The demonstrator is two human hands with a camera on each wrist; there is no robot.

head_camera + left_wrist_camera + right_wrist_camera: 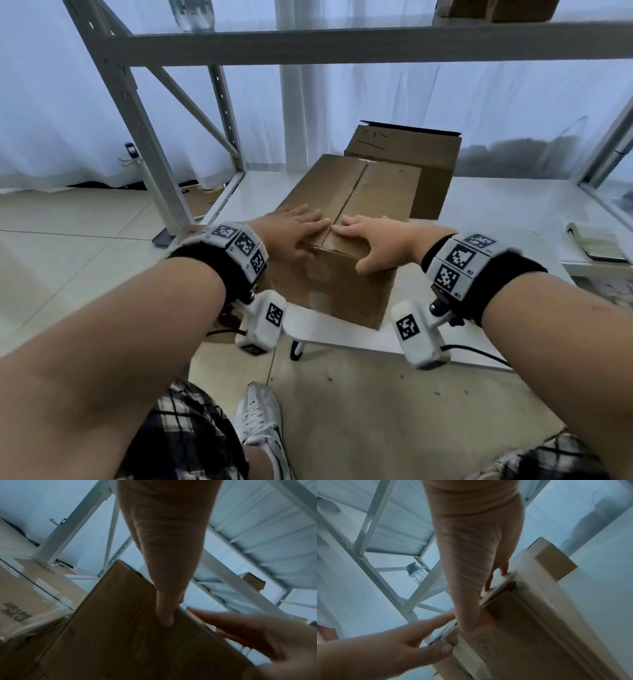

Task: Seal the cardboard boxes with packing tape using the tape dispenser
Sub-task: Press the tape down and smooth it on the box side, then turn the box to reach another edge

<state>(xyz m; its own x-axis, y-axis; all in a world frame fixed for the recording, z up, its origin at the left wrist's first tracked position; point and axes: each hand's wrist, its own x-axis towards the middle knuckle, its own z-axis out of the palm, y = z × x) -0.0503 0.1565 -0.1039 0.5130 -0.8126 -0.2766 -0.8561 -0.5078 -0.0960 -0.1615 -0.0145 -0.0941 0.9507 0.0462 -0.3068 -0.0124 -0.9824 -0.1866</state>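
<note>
A brown cardboard box (346,219) stands on a low white table (496,212), its two top flaps closed with the centre seam running away from me. My left hand (298,229) lies flat on the left flap at the near edge. On the right flap my right hand (366,236) lies flat, its thumb down the front face. The left wrist view shows the left hand (163,547) pressed on the box (120,628); the right wrist view shows the right hand (471,547) on the box (522,628). No tape dispenser is in view.
A second box (411,154) with a raised flap stands just behind. A grey metal rack (137,120) frames the table, with a water bottle (191,13) on its upper shelf. A folded notebook (596,243) lies at the right. My shoe (260,414) is on the floor below.
</note>
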